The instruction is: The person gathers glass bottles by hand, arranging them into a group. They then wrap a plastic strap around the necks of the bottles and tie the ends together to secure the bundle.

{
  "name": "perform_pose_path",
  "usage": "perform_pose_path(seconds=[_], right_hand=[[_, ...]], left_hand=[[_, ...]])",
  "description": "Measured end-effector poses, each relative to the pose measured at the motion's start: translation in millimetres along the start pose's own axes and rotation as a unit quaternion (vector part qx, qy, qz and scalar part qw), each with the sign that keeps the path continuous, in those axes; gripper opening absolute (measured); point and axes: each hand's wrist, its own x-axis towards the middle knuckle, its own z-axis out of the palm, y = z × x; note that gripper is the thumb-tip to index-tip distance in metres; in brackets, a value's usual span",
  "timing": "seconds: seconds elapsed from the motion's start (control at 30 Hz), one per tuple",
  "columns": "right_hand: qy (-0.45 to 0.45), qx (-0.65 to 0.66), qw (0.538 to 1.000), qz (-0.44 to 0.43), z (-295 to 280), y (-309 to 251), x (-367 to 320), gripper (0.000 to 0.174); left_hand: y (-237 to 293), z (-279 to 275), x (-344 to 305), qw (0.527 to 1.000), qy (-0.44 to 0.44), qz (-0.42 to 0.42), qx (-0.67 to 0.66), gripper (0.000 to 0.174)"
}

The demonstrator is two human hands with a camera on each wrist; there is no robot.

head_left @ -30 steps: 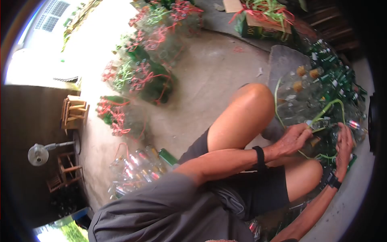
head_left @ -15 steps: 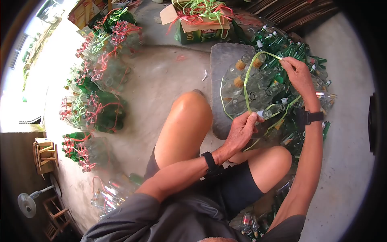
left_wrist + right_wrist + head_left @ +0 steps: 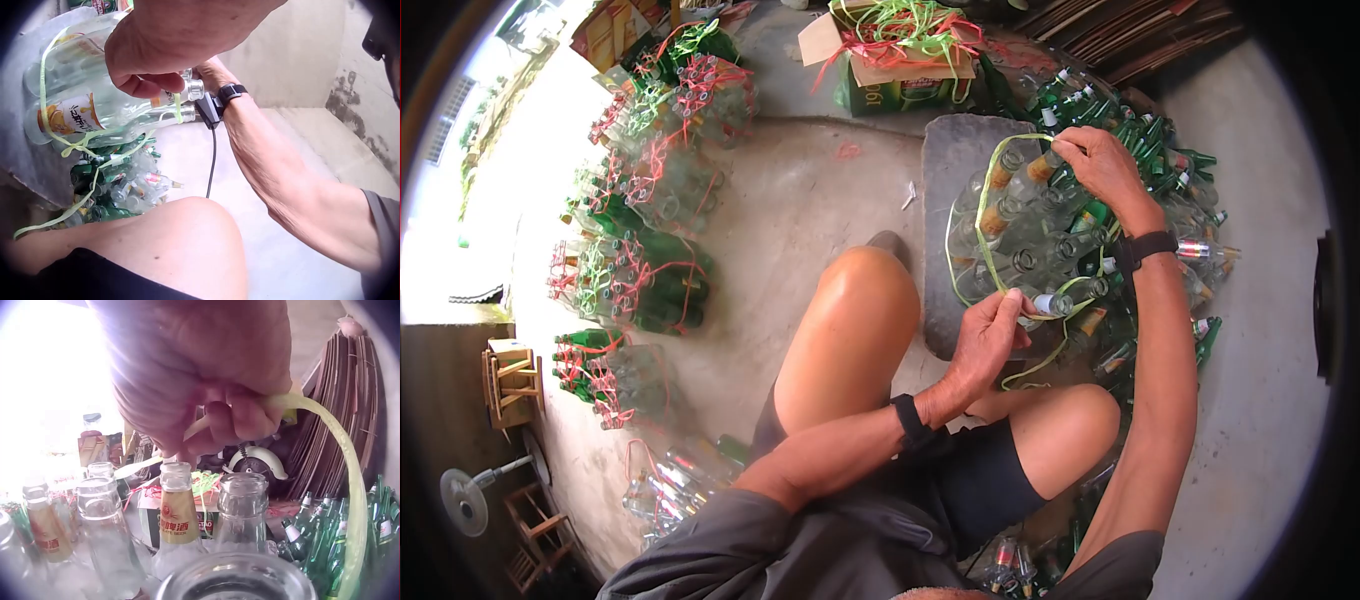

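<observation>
A cluster of clear glass bottles (image 3: 1025,262), some with gold neck labels, stands on a grey slab (image 3: 945,320). A pale green plastic strap (image 3: 980,235) runs round the cluster and arcs over its bottle tops. My left hand (image 3: 990,330) pinches the strap between thumb and fingers at the near side, beside a white-labelled bottle neck (image 3: 1052,304). At the far side my right hand (image 3: 1105,175) grips another stretch of it. In the right wrist view, the right hand's curled fingers (image 3: 234,422) hold the strap (image 3: 350,469) just above the bottle mouths.
Loose green bottles (image 3: 1140,130) lie heaped to the right. Behind stands an open carton (image 3: 910,85) with red and green straps in it. Tied bottle bundles (image 3: 665,275) line the left, near wooden stools (image 3: 515,375) and a fan (image 3: 465,503). My bent knee (image 3: 865,290) flanks the slab.
The right hand has moved from close to the left hand out to the cluster's far side, then slightly left over the bottle tops, drawing the strap along. The head view has turned.
</observation>
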Motion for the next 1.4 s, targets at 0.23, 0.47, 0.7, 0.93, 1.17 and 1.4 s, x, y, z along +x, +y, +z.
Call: perform_pose_path(seconds=[0.23, 0.47, 0.7, 0.93, 1.17, 1.4], right_hand=[[-0.057, -0.007, 0.998, 0.038, 3, 17, 15, 0.032], [-0.052, 0.028, 0.997, 0.051, 4, 36, 11, 0.032], [-0.083, 0.111, 0.985, 0.103, 4, 73, 2, 0.032], [-0.058, 0.225, 0.935, 0.267, 7, 69, -29, 0.021], [-0.051, 0.261, 0.923, 0.28, 22, 74, -67, 0.022], [0.023, 0.347, 0.908, 0.233, 49, 75, -91, 0.029]], left_hand=[[-2, 0, 4, 0.999, 0.015, -0.041, -0.026, 0.04], [-5, -2, 9, 0.998, 0.024, -0.051, -0.026, 0.039], [-5, -4, 14, 0.998, 0.021, -0.053, -0.011, 0.038], [-8, -5, 18, 0.999, 0.017, -0.042, -0.004, 0.036], [-8, -3, 20, 0.999, 0.013, -0.031, 0.007, 0.034], [-6, -1, 18, 0.999, 0.003, 0.02, 0.029, 0.034]])
